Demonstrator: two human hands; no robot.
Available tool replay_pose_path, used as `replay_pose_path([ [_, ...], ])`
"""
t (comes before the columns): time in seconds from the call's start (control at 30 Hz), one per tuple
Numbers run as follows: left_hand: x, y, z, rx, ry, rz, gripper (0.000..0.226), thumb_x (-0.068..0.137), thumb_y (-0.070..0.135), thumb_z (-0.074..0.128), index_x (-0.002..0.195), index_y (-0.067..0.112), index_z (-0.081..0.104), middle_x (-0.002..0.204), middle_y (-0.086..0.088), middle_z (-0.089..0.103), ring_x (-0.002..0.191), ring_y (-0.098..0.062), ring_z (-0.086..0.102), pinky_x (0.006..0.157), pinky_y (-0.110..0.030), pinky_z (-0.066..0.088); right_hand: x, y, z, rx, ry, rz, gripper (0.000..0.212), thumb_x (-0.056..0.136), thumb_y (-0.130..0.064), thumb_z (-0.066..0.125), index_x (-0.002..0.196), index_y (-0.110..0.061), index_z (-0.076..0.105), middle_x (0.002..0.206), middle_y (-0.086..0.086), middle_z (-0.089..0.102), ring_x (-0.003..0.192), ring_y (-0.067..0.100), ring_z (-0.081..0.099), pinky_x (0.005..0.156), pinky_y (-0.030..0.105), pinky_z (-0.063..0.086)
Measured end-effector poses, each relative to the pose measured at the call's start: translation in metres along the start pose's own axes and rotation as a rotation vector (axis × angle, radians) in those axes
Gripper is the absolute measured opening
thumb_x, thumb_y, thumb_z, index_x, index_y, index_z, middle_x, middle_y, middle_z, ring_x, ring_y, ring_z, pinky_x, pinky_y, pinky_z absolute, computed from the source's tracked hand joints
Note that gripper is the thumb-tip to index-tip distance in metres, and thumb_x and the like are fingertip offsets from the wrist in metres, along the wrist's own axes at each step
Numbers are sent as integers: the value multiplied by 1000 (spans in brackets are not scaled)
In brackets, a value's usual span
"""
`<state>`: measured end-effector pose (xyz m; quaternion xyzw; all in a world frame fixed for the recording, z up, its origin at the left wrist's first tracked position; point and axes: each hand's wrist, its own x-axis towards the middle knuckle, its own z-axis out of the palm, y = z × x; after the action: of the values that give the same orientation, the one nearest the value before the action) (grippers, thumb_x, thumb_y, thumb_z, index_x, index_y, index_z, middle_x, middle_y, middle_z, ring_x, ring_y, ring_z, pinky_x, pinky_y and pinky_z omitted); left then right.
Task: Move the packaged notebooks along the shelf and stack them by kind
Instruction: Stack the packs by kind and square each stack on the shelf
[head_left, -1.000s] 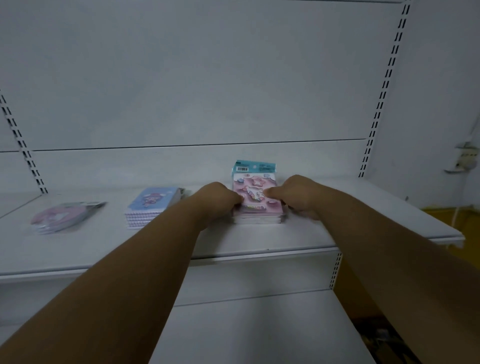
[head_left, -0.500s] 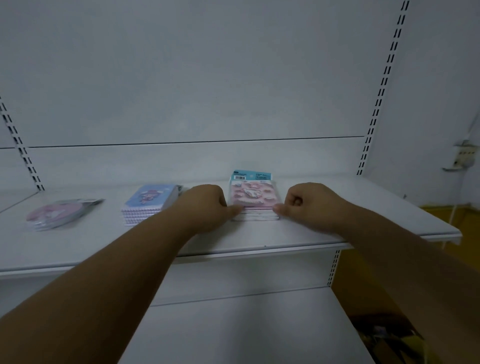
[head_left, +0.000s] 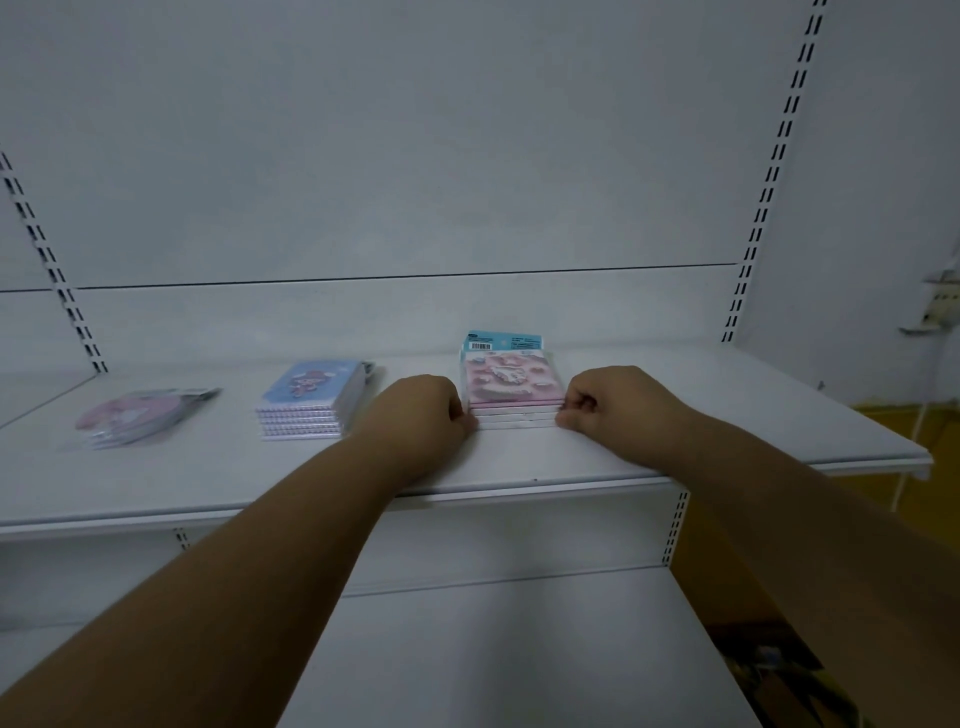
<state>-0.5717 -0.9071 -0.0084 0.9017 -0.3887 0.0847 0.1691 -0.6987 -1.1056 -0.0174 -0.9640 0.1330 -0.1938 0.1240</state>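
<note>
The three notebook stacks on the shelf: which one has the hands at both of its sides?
The pink square stack at the right end; left hand and right hand flank it. The blue stack and round pink stack lie untouched.

Three stacks of packaged notebooks lie in a row on the upper shelf (head_left: 727, 415): the round-edged stack (head_left: 140, 418) at far left; the spiral-bound stack (head_left: 311, 402) to its right, well apart; the square stack (head_left: 511, 387) right of centre, near the back panel (head_left: 467, 156); the left hand (head_left: 421, 415) touches that stack's left front corner, the right hand (head_left: 608, 400) its right; a lower shelf (head_left: 493, 649) sits below and forward.
</note>
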Motion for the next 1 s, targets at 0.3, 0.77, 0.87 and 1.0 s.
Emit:
replay_pose_path([
  [0.3, -1, 2, 3, 5, 25, -7, 27, 92, 41, 56, 84, 16, 63, 82, -3, 64, 65, -12, 48, 56, -25, 32, -2, -1, -1, -44, 7, -16, 15, 86, -33, 67, 80, -20, 65, 70, -12, 54, 71, 12, 51, 57, 20, 32],
  [0.77, 5, -3, 8, -18, 105, 28, 31, 96, 42, 48, 70, 27, 42, 67, 8, 48, 61, -5, 41, 49, -22, 24, -8, -7, -3, -24, 102, -29, 26, 93, -33, 57, 80, -11, 64, 74, 2, 61, 71, 20, 54, 56, 26, 31],
  [0.87, 5, -3, 9, -18, 99, 25, 29, 97, 42, 46, 74, 24, 46, 68, 8, 48, 61, -6, 42, 49, -23, 25, -8, -6, -3, -15, 98, -29, 26, 93, -33, 56, 81, -11, 65, 75, 3, 61, 71, 19, 54, 55, 20, 31],
  [1.0, 3, -2, 9, -10, 96, 18, 27, 96, 44, 46, 81, 21, 51, 69, 7, 48, 62, -6, 42, 52, -26, 29, -8, -7, -3, -24, 112, 4, 28, 91, -39, 57, 73, -18, 60, 70, -2, 57, 67, 15, 51, 55, 25, 32],
])
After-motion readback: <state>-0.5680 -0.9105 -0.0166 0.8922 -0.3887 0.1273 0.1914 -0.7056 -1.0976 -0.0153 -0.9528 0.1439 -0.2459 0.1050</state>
